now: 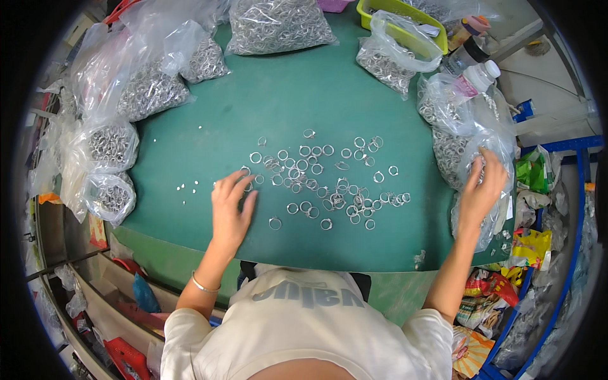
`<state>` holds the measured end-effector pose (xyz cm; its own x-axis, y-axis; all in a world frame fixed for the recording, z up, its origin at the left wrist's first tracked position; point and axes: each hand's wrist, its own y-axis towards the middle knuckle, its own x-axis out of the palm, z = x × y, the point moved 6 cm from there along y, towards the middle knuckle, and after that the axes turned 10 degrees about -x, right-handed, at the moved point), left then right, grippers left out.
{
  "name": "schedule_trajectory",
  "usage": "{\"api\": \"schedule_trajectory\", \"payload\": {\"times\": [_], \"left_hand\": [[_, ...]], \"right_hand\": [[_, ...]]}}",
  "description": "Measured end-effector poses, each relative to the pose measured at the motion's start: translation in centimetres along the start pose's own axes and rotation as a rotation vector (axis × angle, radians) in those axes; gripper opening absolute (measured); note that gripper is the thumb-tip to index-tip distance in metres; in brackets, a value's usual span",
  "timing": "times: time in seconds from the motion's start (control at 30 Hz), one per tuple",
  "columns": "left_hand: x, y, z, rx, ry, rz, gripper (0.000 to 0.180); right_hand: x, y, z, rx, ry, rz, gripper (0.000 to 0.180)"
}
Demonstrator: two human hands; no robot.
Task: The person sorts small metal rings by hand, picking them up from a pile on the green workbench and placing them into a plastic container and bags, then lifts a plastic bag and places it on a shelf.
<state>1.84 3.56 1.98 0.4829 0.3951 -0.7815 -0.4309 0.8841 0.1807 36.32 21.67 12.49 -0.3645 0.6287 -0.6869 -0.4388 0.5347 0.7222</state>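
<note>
Many silver-coloured metal rings (303,165) lie loosely scattered over the middle of the green table (253,95). My left hand (229,206) is at the left edge of this spread, thumb apart from the fingers, its fingertips at a ring (246,170). On the right, my right hand (486,190) is at the mouth of a clear plastic bag (497,142). Its fingers are bent and closed, thumb near the forefinger; what lies between them is too small to make out. More rings fill another clear bag (447,149) just left of that hand.
Bags of rings line the table's left side (149,92) and far edge (278,28). A yellow-green basket (405,25) and a white-capped bottle (479,77) stand far right. Small white bits (195,182) lie left. A blue rack (563,253) holds packets at right.
</note>
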Motion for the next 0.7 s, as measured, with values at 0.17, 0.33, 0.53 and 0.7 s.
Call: {"api": "schedule_trajectory", "payload": {"times": [0.17,0.33,0.53,0.7], "left_hand": [[4.5,4.2,5.4,0.219,-0.060,-0.169,0.036],[10.0,8.2,8.1,0.296,0.034,-0.233,0.032],[9.0,8.7,4.5,-0.124,-0.685,-0.384,0.016],[7.6,7.1,2.5,-0.610,-1.256,-0.594,0.011]], "right_hand": [[6.3,-1.5,-12.6,-0.180,0.673,-0.390,0.025],[11.6,-1.9,-13.1,-0.241,0.539,-0.406,0.020],[10.2,-6.3,-8.0,1.074,1.820,-0.312,0.017],[7.8,-9.0,-4.6,1.204,1.595,-0.273,0.020]]}}
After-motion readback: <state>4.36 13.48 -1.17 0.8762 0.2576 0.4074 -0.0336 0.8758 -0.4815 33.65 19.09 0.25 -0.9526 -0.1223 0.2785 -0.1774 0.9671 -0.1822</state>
